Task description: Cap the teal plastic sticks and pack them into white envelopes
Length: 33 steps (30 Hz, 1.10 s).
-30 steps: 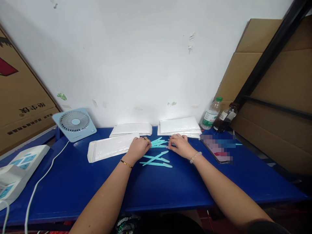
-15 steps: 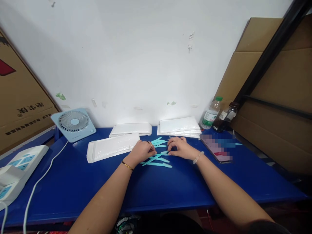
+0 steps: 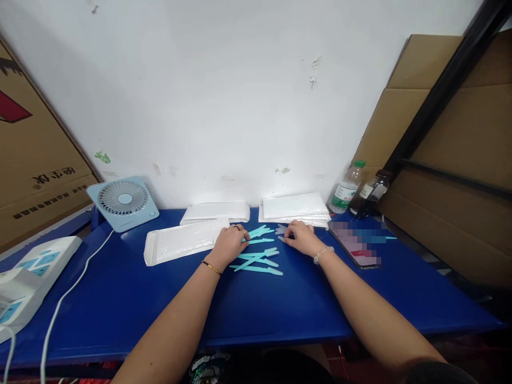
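Several teal eyebrow razors (image 3: 258,269) lie loosely crossed on the blue table, with more of them (image 3: 262,230) in a group just behind. My left hand (image 3: 231,242) is closed on the handle end of one razor (image 3: 262,241), whose tip points right. Across a small gap, my right hand (image 3: 298,238) pinches a small clear piece (image 3: 281,238) that looks like a blade cap. Similar clear pieces (image 3: 281,229) lie right behind those fingertips, partly hidden by the hand.
White padded envelopes (image 3: 184,242) lie left of the razors, and two stacks (image 3: 216,211) (image 3: 295,205) rest along the wall. A fan (image 3: 125,199) and power strip (image 3: 44,261) stand left. Bottles (image 3: 346,189) and a pixelated phone (image 3: 354,245) are at right.
My hands have drawn apart and slightly back toward the wall. The left now has a razor away from the front pile, and the right has a clear piece beside the others.
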Each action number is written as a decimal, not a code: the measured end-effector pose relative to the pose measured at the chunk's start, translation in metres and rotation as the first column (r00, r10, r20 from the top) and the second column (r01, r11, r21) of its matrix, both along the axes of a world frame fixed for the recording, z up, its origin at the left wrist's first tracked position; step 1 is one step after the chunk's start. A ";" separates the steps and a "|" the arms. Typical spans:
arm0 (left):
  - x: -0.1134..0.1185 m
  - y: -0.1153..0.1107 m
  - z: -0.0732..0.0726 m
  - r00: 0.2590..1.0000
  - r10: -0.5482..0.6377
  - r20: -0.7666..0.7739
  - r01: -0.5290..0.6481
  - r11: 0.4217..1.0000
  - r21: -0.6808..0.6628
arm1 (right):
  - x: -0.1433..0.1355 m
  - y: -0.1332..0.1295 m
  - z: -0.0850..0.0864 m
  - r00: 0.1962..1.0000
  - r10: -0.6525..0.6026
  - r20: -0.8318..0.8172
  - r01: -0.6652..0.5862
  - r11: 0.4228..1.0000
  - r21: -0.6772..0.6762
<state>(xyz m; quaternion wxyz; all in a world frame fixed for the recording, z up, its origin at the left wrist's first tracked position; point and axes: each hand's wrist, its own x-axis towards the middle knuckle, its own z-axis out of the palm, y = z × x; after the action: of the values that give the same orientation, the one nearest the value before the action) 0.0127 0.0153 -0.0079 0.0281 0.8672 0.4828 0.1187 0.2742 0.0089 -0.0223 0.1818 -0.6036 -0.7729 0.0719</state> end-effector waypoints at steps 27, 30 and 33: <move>0.007 -0.009 0.005 0.998 -0.053 -0.015 0.052 0.998 -0.020 | -0.022 -0.016 0.006 0.971 0.233 -0.042 -0.234 0.972 0.000; 0.007 -0.010 0.006 0.996 -0.090 0.005 0.090 0.994 -0.062 | -0.018 -0.019 0.011 0.957 0.281 -0.070 -0.285 0.957 -0.052; 0.005 -0.007 0.004 0.996 -0.059 0.069 0.063 0.996 -0.060 | -0.002 -0.015 0.015 0.975 0.204 -0.091 -0.206 0.979 -0.008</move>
<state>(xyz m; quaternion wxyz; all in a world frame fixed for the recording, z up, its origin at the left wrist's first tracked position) 0.0173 0.0081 -0.0038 0.0747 0.8758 0.4583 0.1318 0.2724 -0.0056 -0.0075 0.2029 -0.5183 -0.8215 0.1240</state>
